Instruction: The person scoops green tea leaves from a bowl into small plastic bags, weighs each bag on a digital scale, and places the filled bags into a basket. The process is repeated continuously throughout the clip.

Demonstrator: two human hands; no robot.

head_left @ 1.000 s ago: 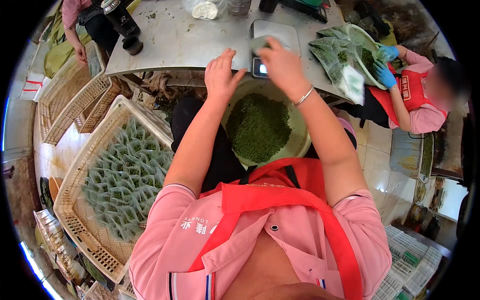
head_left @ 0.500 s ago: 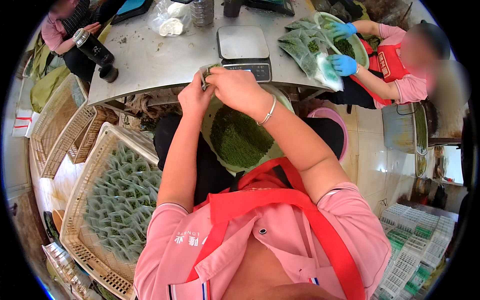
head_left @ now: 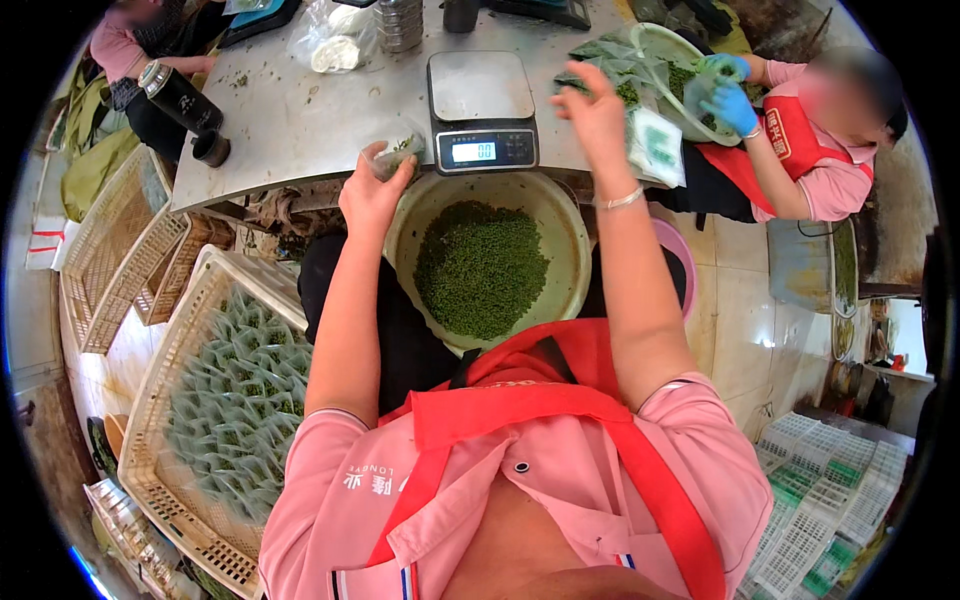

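Observation:
At the table's front edge, my left hand (head_left: 372, 198) pinches a small clear plastic bag (head_left: 399, 155) with a little green stuff in it. To its right is a digital scale (head_left: 482, 90) with a bare metal plate and a lit display. My right hand (head_left: 596, 118) is raised to the right of the scale, fingers apart, and I see nothing in it. Beyond its fingers lie filled clear bags of green bits (head_left: 612, 52). Between my arms and below the scale, a pale green basin (head_left: 572, 235) holds a heap of small green peppercorn-like grains (head_left: 478, 272).
A cream plastic crate (head_left: 150, 440) full of small filled bags stands on the left. A black flask (head_left: 180, 98) and a dark cup (head_left: 211, 148) are on the metal table (head_left: 290, 130). At right, a co-worker's blue-gloved hand (head_left: 732, 105) is over another basin (head_left: 650, 40).
My hands have parted. The left keeps the small bag and has moved slightly left, while the right has swung right and opened. The co-worker's gloved hands have come together.

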